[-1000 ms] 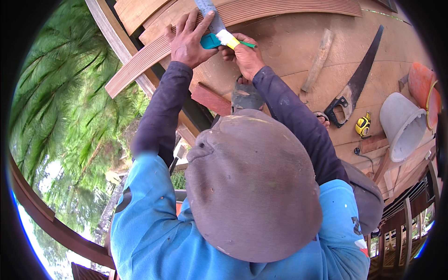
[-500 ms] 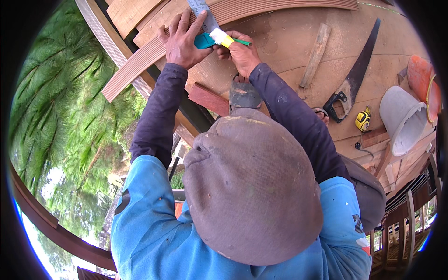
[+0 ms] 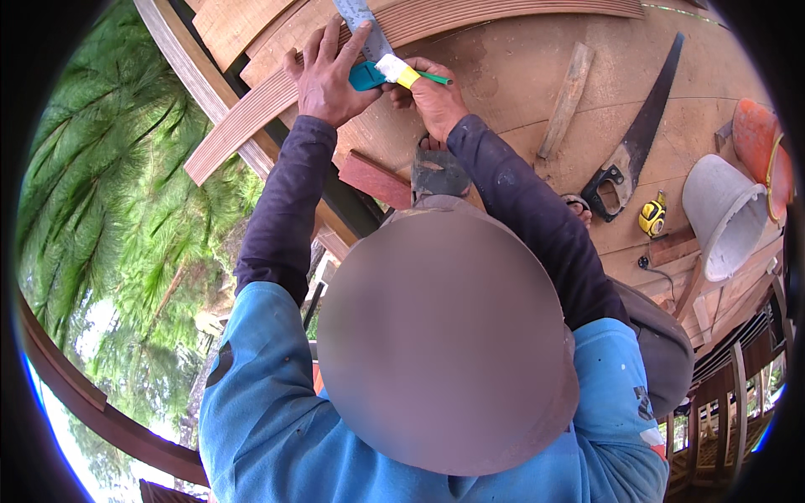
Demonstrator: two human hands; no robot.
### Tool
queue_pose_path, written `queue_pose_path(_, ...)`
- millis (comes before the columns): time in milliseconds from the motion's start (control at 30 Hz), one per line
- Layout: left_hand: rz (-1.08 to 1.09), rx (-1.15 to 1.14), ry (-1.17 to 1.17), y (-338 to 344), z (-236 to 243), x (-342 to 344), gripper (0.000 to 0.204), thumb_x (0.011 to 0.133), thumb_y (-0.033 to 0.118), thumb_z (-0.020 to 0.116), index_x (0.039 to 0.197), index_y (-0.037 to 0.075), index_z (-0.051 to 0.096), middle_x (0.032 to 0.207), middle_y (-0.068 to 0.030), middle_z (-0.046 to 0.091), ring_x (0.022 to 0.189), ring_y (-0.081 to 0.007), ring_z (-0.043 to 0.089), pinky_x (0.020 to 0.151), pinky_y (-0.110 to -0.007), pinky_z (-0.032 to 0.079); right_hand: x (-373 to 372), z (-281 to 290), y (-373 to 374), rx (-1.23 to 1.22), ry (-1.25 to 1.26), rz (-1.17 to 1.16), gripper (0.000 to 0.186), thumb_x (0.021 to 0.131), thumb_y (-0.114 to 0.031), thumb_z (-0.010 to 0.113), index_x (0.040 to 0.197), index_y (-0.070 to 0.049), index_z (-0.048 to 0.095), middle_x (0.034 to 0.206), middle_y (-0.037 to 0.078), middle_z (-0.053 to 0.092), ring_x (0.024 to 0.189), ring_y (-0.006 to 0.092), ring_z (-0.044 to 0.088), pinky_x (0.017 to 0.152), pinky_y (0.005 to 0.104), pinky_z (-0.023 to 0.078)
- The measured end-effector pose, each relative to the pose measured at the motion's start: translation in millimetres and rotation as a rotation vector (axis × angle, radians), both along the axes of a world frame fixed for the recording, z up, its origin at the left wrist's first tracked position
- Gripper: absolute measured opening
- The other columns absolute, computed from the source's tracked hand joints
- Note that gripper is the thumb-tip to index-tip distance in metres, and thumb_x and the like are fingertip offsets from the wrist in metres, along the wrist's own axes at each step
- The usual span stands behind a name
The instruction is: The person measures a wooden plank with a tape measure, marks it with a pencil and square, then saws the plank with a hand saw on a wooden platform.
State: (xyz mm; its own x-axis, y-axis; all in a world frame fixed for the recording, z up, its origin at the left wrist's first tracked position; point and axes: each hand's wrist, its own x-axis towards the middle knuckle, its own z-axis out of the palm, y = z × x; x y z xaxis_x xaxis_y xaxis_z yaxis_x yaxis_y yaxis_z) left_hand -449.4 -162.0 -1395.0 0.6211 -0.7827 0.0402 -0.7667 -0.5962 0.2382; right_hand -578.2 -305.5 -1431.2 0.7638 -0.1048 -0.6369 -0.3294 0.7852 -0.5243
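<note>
My left hand (image 3: 329, 80) presses a try square with a teal handle (image 3: 363, 76) and a metal blade (image 3: 376, 40) onto a curved, grooved wooden board (image 3: 243, 134). Its thumb and index finger lie either side of the handle, the other fingers spread over the board. Just to the right, my right hand (image 3: 440, 99) pinches a green pencil (image 3: 436, 77) close to the blade. White and yellow wrapping (image 3: 397, 70) shows at that hand's thumb. The pencil's point is hidden.
On the wooden floor to the right lie an offcut (image 3: 566, 99), a handsaw (image 3: 637, 126), a yellow tape measure (image 3: 652, 215), a tipped grey bucket (image 3: 723, 214) and an orange container (image 3: 759, 155). A reddish wood block (image 3: 375, 178) sits near my foot. Greenery drops away beyond the left edge.
My right hand and the pencil have shifted very slightly toward me along the blade. The left hand, square and board hold nearly the same place.
</note>
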Motion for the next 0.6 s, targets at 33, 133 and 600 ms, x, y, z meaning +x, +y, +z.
queue_pose_path(33, 0.002, 0.001, 0.002, 0.2, 0.5, -0.3, 0.103, 0.057, 0.046, 0.090, 0.151, 0.038, 0.052, 0.157, -0.0116, 0.045, 0.144, -0.0341, 0.041, 0.110, -0.068, 0.021, -0.2, 0.4, 0.0, 0.000, 0.002, 0.002, 0.013, 0.103, -0.010, 0.060, 0.111, -0.003, 0.067, 0.092, 0.010, 0.076, 0.074, 0.0129, 0.071, 0.064, 0.0276, 0.059)
queue_pose_path(133, 0.010, 0.001, 0.009, 0.3, 0.1, 1.4, 0.104, 0.056, 0.046, 0.091, 0.152, 0.038, 0.051, 0.157, -0.0114, 0.045, 0.144, -0.0338, 0.041, 0.110, -0.069, 0.021, 2.4, 0.3, -2.2, -0.006, -0.003, 0.013, 0.013, 0.103, -0.010, 0.060, 0.111, -0.003, 0.068, 0.092, 0.009, 0.076, 0.073, 0.0128, 0.071, 0.065, 0.0277, 0.058)
queue_pose_path(600, 0.030, 0.023, 0.025, -3.1, 2.5, -1.5, 0.106, 0.056, 0.047, 0.092, 0.153, 0.038, 0.050, 0.158, -0.0112, 0.044, 0.145, -0.0335, 0.041, 0.111, -0.070, 0.020, 2.4, 0.4, -1.4, -0.008, 0.026, 0.015, 0.013, 0.103, -0.013, 0.061, 0.109, -0.004, 0.068, 0.089, 0.010, 0.075, 0.072, 0.0125, 0.069, 0.062, 0.0276, 0.057)
